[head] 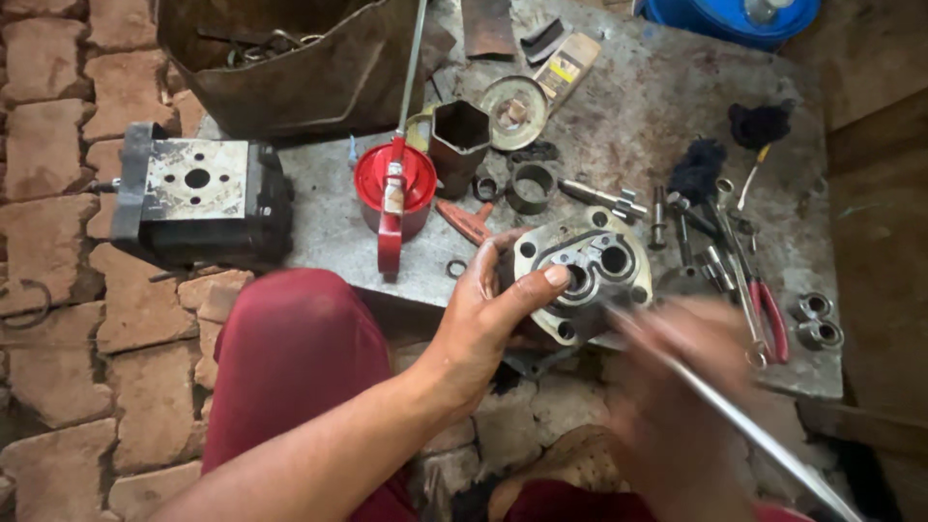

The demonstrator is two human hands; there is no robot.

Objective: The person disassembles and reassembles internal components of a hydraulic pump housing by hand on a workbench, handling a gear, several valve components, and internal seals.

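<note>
Pump housing cover (583, 275), a cast metal plate with two bores and corner bolt holes, is held tilted at the near edge of the counter (619, 126), its machined face toward the camera. Left hand (488, 314) is curled around the cover's left side, fingers behind it and the thumb (541, 282) pressed flat across the face beside the left bore; this hand is closed on the part. Right hand (677, 387) is below and right of the cover, blurred by motion; it appears wrapped around a long thin metal rod (735, 416), whose upper end lies against the cover's lower right edge. Exact finger spread on that hand cannot be told.

Left of the cover, on the counter, stands a red oil can (393, 188) with a long spout. Further left, on the brick floor (58, 184), sits a black gear pump body (198, 198) with a bare metal face. Behind the cover lie a metal ring (531, 187) and a dark hexagonal socket (460, 135). Right of the cover lie loose bolts (691, 242) and red-handled pliers (768, 314). Person's red trousers (290, 358) show below the left forearm.
</note>
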